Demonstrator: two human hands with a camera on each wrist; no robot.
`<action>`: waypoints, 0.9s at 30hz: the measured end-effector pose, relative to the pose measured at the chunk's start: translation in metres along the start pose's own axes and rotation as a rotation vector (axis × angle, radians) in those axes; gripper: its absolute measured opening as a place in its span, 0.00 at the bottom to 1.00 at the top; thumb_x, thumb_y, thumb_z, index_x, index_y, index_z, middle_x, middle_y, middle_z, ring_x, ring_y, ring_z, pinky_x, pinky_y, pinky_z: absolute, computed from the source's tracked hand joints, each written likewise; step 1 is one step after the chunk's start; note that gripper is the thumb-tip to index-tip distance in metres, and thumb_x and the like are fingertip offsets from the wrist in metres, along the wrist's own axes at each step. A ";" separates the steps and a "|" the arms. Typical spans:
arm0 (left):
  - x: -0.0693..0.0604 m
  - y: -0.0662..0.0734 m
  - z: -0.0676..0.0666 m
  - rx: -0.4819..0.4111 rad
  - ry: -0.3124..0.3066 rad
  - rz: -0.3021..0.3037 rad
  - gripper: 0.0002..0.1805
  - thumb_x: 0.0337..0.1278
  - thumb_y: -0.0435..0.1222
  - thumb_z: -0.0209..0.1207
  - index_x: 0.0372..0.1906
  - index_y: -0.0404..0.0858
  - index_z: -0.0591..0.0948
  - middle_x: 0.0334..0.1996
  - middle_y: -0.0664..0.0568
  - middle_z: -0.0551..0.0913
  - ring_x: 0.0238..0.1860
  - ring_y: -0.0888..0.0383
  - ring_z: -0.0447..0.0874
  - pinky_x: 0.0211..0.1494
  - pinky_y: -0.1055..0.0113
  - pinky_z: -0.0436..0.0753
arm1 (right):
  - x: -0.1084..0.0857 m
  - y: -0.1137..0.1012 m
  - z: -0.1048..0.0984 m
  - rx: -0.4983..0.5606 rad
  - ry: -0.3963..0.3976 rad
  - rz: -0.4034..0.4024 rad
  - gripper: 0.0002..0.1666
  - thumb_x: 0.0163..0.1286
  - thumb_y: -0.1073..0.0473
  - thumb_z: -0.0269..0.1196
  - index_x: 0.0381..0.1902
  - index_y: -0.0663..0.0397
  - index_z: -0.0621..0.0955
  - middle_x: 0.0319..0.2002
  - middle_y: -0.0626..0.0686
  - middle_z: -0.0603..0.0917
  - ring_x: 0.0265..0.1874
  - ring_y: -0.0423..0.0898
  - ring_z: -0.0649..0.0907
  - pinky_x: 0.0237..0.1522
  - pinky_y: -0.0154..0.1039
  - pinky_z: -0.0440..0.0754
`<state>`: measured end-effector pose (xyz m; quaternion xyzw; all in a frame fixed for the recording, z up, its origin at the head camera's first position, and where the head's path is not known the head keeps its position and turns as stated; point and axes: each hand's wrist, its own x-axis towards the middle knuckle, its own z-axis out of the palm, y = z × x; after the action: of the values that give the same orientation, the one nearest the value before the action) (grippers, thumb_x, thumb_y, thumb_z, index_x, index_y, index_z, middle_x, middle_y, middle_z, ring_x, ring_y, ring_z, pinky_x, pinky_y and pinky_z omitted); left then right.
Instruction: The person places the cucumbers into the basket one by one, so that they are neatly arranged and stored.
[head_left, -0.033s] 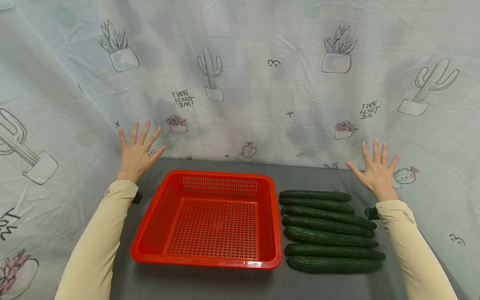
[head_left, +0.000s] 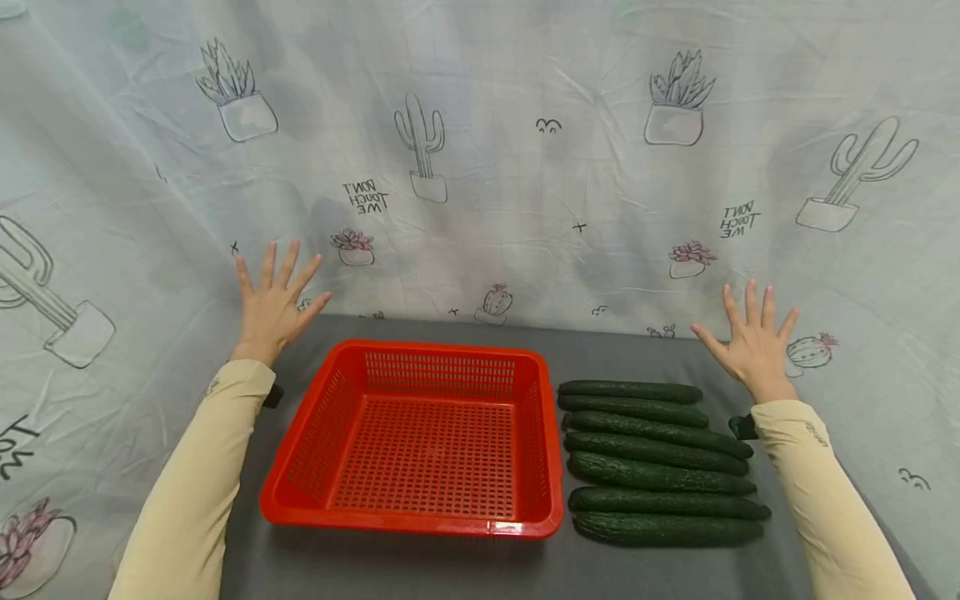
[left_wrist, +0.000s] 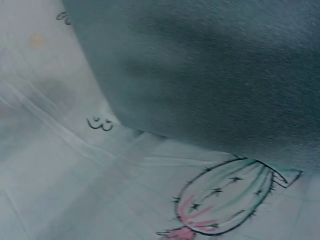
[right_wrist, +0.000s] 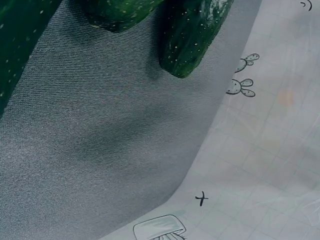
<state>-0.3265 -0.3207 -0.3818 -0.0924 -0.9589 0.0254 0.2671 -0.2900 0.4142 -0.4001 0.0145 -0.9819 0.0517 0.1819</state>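
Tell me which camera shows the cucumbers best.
The head view: all seven cucumbers lie there at full length, beside the red basket. The right wrist view catches only parts of a few, cut off by the picture's edge; the left wrist view shows none.

Red slotted plastic basket (head_left: pixel 405 521) beside seven cucumbers (head_left: pixel 660 477).
The rectangular basket stands upright, open side up; at its right, the whole, dark green, bumpy-skinned cucumbers lie lengthwise in a close, roughly parallel row.
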 end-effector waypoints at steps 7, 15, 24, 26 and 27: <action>-0.009 -0.003 0.002 -0.038 -0.051 -0.040 0.37 0.61 0.64 0.38 0.73 0.58 0.50 0.74 0.58 0.34 0.73 0.49 0.26 0.63 0.41 0.19 | 0.000 -0.002 -0.002 -0.005 -0.019 0.004 0.51 0.64 0.27 0.42 0.74 0.42 0.38 0.72 0.58 0.29 0.69 0.59 0.28 0.57 0.65 0.18; -0.018 -0.001 0.006 -0.044 -0.043 -0.033 0.37 0.60 0.64 0.39 0.73 0.59 0.50 0.74 0.56 0.37 0.73 0.47 0.28 0.63 0.41 0.20 | -0.002 -0.004 -0.006 -0.018 -0.033 -0.009 0.50 0.64 0.27 0.41 0.73 0.40 0.36 0.72 0.60 0.31 0.69 0.59 0.28 0.57 0.65 0.17; -0.022 -0.002 0.010 -0.046 -0.051 -0.033 0.37 0.60 0.64 0.39 0.72 0.61 0.48 0.74 0.56 0.37 0.73 0.48 0.27 0.63 0.41 0.19 | -0.010 -0.003 -0.006 -0.026 -0.055 -0.005 0.50 0.64 0.27 0.40 0.73 0.39 0.34 0.72 0.59 0.29 0.69 0.60 0.28 0.57 0.64 0.17; -0.023 -0.003 0.009 -0.051 -0.053 -0.039 0.37 0.60 0.63 0.41 0.72 0.61 0.48 0.74 0.55 0.39 0.73 0.47 0.28 0.63 0.41 0.19 | -0.011 -0.003 -0.006 -0.027 -0.057 -0.006 0.50 0.64 0.27 0.40 0.73 0.38 0.34 0.72 0.60 0.30 0.69 0.60 0.28 0.57 0.64 0.16; -0.024 -0.003 0.009 -0.053 -0.055 -0.042 0.37 0.60 0.63 0.42 0.72 0.61 0.48 0.74 0.54 0.40 0.73 0.47 0.28 0.63 0.41 0.19 | -0.012 -0.003 -0.006 -0.027 -0.058 -0.006 0.50 0.64 0.27 0.40 0.73 0.38 0.34 0.72 0.60 0.31 0.69 0.60 0.28 0.57 0.64 0.16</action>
<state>-0.3118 -0.3282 -0.4015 -0.0783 -0.9680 -0.0032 0.2385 -0.2765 0.4123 -0.3986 0.0165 -0.9873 0.0372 0.1535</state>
